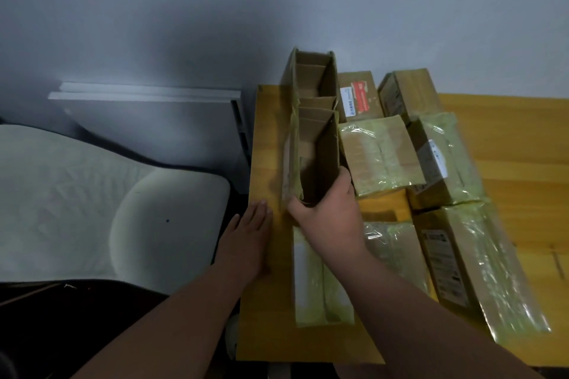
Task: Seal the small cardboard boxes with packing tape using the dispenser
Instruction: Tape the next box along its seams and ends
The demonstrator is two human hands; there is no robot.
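Observation:
An open cardboard box (320, 151) stands on the wooden table (268, 144) near its left edge, flaps up and inside empty. My right hand (329, 212) grips the box's near end, thumb on one side and fingers round the other. A second open box (314, 77) stands right behind it. My left hand (249, 237) lies flat with straight fingers on the table's left edge, beside the box and apart from it. No tape dispenser is in sight.
Several boxes wrapped in yellowish tape lie to the right (378, 157), (443, 157), (483, 268) and under my right wrist (311, 280). A box with a red label (360, 95) sits at the back. A pale cushioned chair (92, 203) stands left of the table.

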